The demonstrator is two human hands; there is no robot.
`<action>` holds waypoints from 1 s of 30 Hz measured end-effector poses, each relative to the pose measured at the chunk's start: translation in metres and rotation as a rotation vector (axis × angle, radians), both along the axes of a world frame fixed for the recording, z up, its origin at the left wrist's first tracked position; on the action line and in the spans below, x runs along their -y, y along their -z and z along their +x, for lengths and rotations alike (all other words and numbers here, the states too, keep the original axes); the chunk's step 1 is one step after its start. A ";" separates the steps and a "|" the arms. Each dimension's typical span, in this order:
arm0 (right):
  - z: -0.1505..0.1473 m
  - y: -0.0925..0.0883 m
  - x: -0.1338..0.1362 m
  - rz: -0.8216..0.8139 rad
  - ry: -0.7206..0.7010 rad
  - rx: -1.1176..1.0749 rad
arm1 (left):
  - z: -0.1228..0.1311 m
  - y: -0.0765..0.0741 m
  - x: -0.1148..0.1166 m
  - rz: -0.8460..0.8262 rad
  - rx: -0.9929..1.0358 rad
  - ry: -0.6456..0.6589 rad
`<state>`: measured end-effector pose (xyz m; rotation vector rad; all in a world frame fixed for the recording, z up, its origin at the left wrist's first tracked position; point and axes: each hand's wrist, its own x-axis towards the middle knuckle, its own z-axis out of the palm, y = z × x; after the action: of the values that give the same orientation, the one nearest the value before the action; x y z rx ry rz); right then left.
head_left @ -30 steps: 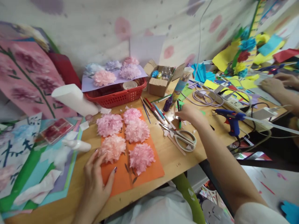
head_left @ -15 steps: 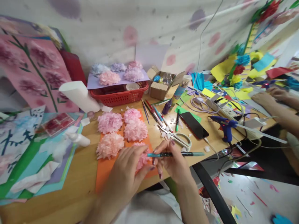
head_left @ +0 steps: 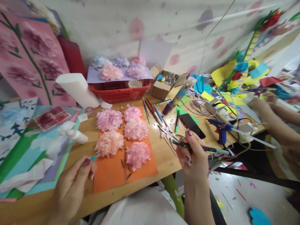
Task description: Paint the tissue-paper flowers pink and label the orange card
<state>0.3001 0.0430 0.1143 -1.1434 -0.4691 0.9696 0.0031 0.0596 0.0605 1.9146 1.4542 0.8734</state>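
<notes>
My right hand [head_left: 194,154] is closed around a dark marker pen [head_left: 206,148], held level over the table's front edge near the white-handled scissors [head_left: 170,134]. My left hand [head_left: 73,184] is closed in a pinch on the pen's teal cap [head_left: 94,158], at the lower left of the orange paper sheet [head_left: 112,173]. Several pink tissue-paper flowers [head_left: 134,128] lie on that sheet between my hands.
A red basket [head_left: 122,93] with a purple sheet of flowers, a cardboard box [head_left: 161,86], pens, a phone [head_left: 191,125] and a blue glue gun [head_left: 221,131] lie beyond. Another person's hands [head_left: 262,104] work at the right. Paper sheets and a white bottle [head_left: 75,136] cover the left.
My right hand picked a pen from the table and brought it near. Both hands met on it, then parted: the left now holds the cap, the right the uncapped pen.
</notes>
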 end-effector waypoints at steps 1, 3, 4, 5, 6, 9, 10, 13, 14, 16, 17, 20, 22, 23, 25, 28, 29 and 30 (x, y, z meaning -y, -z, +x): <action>-0.001 -0.002 0.000 0.012 -0.035 0.005 | -0.010 0.006 -0.001 0.058 -0.049 -0.016; -0.007 -0.003 -0.001 0.041 -0.090 0.006 | -0.020 0.018 -0.001 0.210 -0.145 0.021; -0.010 -0.002 -0.002 0.054 -0.109 0.006 | -0.021 0.023 0.000 0.291 -0.189 0.049; -0.013 -0.002 -0.002 0.065 -0.122 0.008 | -0.020 0.028 0.001 0.369 -0.232 0.086; -0.016 -0.001 -0.003 0.071 -0.131 0.009 | -0.018 0.033 0.003 0.445 -0.271 0.126; -0.019 0.002 0.000 0.086 -0.140 0.022 | -0.013 0.045 0.007 0.635 -0.381 0.228; -0.019 0.003 0.002 0.095 -0.141 0.031 | -0.013 0.048 0.009 0.669 -0.415 0.254; -0.019 0.008 0.010 0.106 -0.154 0.087 | -0.012 0.053 0.012 0.668 -0.478 0.284; -0.020 0.010 0.013 0.104 -0.151 0.119 | -0.012 0.054 0.012 0.654 -0.482 0.292; -0.021 0.015 0.019 0.096 -0.131 0.187 | -0.009 0.055 0.013 0.615 -0.478 0.313; -0.022 0.017 0.022 0.094 -0.117 0.217 | -0.007 0.055 0.013 0.589 -0.476 0.321; -0.025 0.023 0.029 0.111 -0.082 0.278 | 0.000 0.056 0.012 0.524 -0.478 0.331; -0.026 0.027 0.034 0.126 -0.060 0.328 | 0.003 0.057 0.011 0.499 -0.471 0.333; -0.027 0.029 0.036 0.133 -0.051 0.357 | 0.004 0.058 0.011 0.486 -0.463 0.335; -0.029 0.031 0.041 0.137 -0.032 0.417 | 0.004 0.058 0.013 0.461 -0.432 0.340; -0.034 0.027 0.050 0.120 0.028 0.459 | -0.002 0.053 0.023 0.488 -0.327 0.351; -0.036 0.024 0.052 0.112 0.046 0.454 | -0.004 0.051 0.029 0.518 -0.281 0.354; -0.039 0.021 0.054 0.106 0.057 0.446 | -0.006 0.049 0.035 0.556 -0.238 0.354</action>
<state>0.2608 -0.0107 0.0937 -1.2710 -0.8303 0.6287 -0.0032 0.0246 0.0115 2.6633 0.9991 0.9699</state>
